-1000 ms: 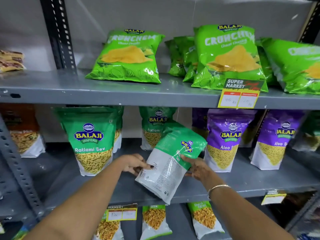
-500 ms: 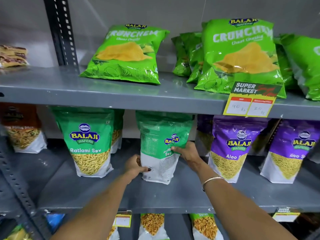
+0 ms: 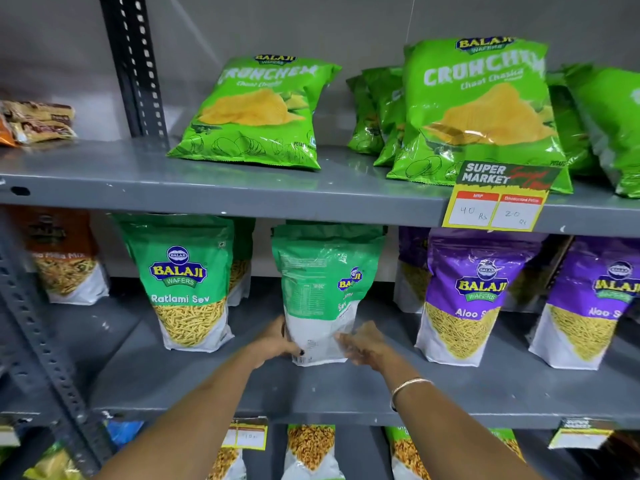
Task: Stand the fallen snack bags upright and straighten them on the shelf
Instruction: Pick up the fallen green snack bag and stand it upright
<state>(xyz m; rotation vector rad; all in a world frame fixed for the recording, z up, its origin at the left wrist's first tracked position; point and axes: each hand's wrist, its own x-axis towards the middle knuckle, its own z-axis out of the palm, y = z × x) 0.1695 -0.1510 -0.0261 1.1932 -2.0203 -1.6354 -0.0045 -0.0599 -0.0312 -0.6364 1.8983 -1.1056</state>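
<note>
A green and white Ratlami Sev bag stands upright on the grey middle shelf, turned so its printed back mostly faces me. My left hand grips its lower left edge, thumb on the white panel. My right hand, blurred, presses against its lower right corner. A second Ratlami Sev bag stands upright to the left, front outward. Another green bag stands directly behind the held one, mostly hidden.
Purple Aloo Sev bags stand upright to the right, and an orange mix bag at far left. Green Crunchem bags lean on the top shelf above a yellow price tag. A slotted steel post runs down the left.
The bag went from tilted in the air in front of the shelf to standing on the shelf. Both hands slid down from its sides to its base.
</note>
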